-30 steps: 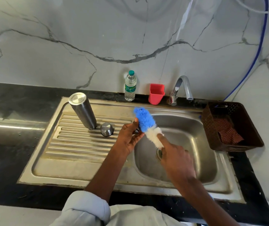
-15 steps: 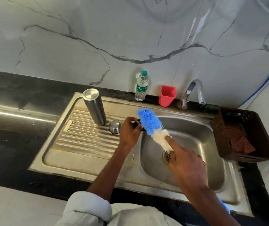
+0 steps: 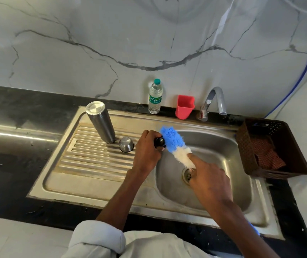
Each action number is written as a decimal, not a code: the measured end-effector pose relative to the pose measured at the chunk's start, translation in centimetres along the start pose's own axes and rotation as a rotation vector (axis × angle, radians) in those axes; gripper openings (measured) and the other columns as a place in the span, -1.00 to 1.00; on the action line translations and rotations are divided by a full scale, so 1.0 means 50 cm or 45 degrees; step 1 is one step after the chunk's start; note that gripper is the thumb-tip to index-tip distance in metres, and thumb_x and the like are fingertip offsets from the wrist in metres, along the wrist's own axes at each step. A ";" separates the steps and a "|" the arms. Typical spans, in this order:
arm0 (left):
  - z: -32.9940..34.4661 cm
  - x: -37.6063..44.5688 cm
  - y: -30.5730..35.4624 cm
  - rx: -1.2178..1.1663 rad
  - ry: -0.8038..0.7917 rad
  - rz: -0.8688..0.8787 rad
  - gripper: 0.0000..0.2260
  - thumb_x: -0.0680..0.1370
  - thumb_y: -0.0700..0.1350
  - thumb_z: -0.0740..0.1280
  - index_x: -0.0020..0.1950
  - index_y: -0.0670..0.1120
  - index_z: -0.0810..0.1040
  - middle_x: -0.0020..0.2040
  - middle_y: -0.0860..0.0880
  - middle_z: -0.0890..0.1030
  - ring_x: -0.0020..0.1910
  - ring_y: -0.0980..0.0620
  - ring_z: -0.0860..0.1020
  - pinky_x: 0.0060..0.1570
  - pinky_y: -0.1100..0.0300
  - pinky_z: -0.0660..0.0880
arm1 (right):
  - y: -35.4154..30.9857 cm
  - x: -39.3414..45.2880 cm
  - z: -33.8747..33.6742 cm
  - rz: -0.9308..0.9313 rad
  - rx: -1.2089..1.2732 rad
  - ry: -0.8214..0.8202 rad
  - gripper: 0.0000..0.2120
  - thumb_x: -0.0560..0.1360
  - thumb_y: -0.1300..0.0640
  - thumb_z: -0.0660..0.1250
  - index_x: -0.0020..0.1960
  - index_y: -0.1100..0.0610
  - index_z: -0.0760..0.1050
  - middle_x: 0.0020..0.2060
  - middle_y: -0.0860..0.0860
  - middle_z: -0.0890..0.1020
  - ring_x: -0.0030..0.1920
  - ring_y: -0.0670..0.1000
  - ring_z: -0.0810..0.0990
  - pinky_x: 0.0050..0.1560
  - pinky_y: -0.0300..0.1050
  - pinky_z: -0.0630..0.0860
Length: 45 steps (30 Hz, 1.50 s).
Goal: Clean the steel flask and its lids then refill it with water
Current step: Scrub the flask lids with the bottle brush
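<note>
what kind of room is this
Most likely a kitchen, at the washing-up spot: a steel sink with a ribbed drainboard, set in a dark counter, and a tap against a marble-look wall.

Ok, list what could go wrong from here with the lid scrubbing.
1. The small black lid is pinched in the left hand at the basin's edge; if the brush knocks it loose, it could drop toward the open drain.
2. The steel flask stands inverted on the ribbed drainboard, close to the left hand; a bump could tip it.
3. The steel cap sits beside that hand and might get nudged.
</note>
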<state>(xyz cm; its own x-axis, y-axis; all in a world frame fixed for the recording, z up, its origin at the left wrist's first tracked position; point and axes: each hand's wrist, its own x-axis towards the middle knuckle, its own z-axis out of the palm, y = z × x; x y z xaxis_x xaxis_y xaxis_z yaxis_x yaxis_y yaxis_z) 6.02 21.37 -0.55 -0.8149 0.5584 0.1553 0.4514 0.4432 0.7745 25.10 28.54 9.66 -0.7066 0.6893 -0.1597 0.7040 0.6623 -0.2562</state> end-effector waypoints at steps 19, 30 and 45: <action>0.019 0.016 0.017 -0.407 -0.102 -0.040 -0.64 0.39 -0.34 0.57 0.05 -0.01 0.59 0.01 0.13 0.68 0.04 0.16 0.64 0.02 0.32 0.55 | 0.002 0.094 -0.028 -0.033 -0.036 0.038 -0.48 0.57 0.15 0.28 0.48 -0.18 0.36 0.06 0.13 0.66 0.05 0.23 0.65 -0.06 0.04 0.53; 0.051 -0.010 0.032 -1.573 -0.041 -0.936 -0.81 0.54 -0.43 0.42 0.02 -0.16 0.65 -0.07 -0.11 0.72 -0.10 -0.04 0.65 -0.02 0.21 0.62 | 0.064 0.104 0.121 0.550 1.495 -0.330 -0.87 0.60 0.18 0.34 0.10 -0.01 0.55 -0.48 -0.04 0.44 -0.57 -0.08 0.32 -0.58 -0.30 0.26; 0.025 -0.024 -0.011 -0.798 0.087 -0.332 -0.65 0.32 -0.40 0.61 -0.03 -0.08 0.65 0.02 -0.13 0.71 0.02 -0.03 0.67 -0.02 0.11 0.62 | 0.063 0.074 0.103 0.697 2.709 -1.395 -0.53 0.23 0.37 0.66 -0.29 0.16 0.34 -0.55 -0.03 0.31 -0.67 -0.10 0.28 -0.73 -0.24 0.25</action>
<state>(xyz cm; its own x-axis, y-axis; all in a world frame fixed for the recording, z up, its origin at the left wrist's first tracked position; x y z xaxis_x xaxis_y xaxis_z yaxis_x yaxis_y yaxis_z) 7.22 21.32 -1.89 -0.8990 0.4334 -0.0623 -0.0421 0.0560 0.9975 24.36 31.67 3.34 -0.8224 -0.1595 -0.5461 0.2627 -0.9579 -0.1158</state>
